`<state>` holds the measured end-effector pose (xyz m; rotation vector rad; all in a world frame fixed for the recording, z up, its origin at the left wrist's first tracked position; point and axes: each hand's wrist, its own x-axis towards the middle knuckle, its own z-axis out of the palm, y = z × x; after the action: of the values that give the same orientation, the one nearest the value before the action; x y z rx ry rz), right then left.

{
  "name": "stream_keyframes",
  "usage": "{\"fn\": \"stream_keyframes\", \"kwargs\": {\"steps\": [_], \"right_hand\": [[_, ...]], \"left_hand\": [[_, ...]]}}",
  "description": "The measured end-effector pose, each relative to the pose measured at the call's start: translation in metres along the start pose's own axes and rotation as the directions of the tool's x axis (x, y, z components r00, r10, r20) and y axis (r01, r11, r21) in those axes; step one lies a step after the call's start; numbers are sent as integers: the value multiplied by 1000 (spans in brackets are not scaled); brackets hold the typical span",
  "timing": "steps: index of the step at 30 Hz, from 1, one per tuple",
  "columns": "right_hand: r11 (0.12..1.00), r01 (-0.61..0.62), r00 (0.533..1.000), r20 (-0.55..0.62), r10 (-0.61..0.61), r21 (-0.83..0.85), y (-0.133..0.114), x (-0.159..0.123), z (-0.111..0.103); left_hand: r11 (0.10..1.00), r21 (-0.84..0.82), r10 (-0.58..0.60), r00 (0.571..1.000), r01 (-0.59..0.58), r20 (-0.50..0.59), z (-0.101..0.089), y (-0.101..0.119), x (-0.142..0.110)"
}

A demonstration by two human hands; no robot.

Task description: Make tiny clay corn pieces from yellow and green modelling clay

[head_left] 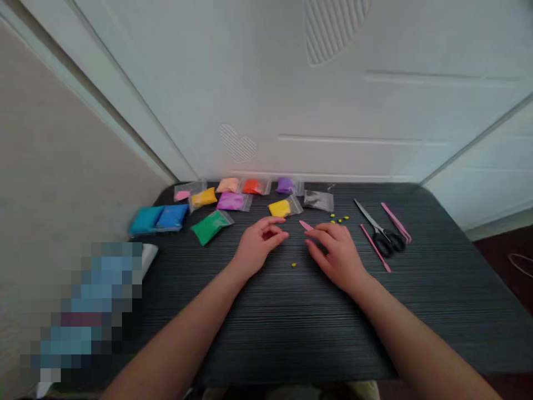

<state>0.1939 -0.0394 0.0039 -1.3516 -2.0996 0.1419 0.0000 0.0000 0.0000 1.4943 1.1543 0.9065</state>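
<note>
Both my hands rest on a dark ribbed table (pixel 291 328). My left hand (pixel 259 244) is loosely curled, thumb and fingertips nearly together; nothing shows between them. My right hand (pixel 337 253) is closed round a thin pink tool (pixel 306 225) whose tip sticks out past the fingers. A tiny yellow clay bit (pixel 293 265) lies between my hands. Several more yellow bits (pixel 340 219) lie just beyond my right hand. A bag of yellow clay (pixel 281 208) sits just past my fingertips.
Small bags of clay lie along the back: blue (pixel 157 218), green (pixel 211 226), orange-yellow (pixel 203 198), magenta (pixel 231 201), peach (pixel 227 185), red (pixel 254 186), purple (pixel 285 185), pink (pixel 182 195). Black scissors (pixel 381 232) and pink sticks (pixel 395 222) lie at right. A white wall stands behind.
</note>
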Motion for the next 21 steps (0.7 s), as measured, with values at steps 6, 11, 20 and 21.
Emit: {"fn": "stream_keyframes", "kwargs": {"steps": [6,11,20,21], "right_hand": [[1000,21,999,-37,-21,10,-3,-1,-2],[999,-41,999,1,41,-5,1,1,-2],[995,-90,988,122,95,-46,5,1,2],[995,-92,987,128,98,-48,5,1,2]], "left_hand": [[968,234,87,995,-95,46,2,-2,-5],[795,531,232,956,-293,180,8,-1,-8],[659,603,322,893,-449,314,10,-4,-7],[651,601,329,886,-464,327,11,-4,-8]]}}
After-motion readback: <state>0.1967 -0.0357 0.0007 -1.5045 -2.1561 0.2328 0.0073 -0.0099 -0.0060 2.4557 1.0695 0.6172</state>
